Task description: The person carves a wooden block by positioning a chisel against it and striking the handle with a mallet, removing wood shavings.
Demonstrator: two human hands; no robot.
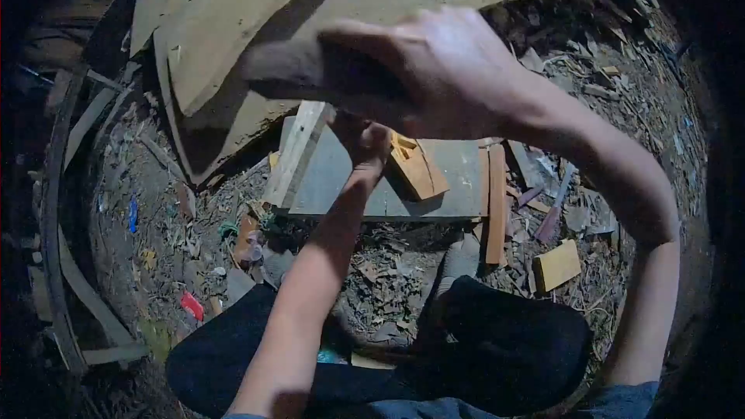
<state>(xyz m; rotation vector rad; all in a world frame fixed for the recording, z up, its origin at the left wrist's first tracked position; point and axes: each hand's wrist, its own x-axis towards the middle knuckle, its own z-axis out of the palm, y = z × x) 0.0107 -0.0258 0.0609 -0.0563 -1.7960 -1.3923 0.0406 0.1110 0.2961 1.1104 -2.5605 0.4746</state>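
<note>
My right hand [442,70] is raised in front of me, its fingers wrapped round a dark, blurred block-like object [310,74] that points left. Lower down and farther left, my left hand [365,140] is over a grey board [458,174]; its fingers are partly hidden beneath the dark object, and what they hold, if anything, cannot be made out. A yellowish wooden block [419,171] with a cut opening lies tilted on the board, just right of my left hand. Along the board's left side stands a pale wooden piece [299,151].
Large plywood sheets [209,54] lie beyond the board. A reddish wooden strip [496,206] is at the board's right edge, and a yellow wood block [557,265] is on the littered ground. Wood scraps and a red wrapper [192,306] lie around my bent legs.
</note>
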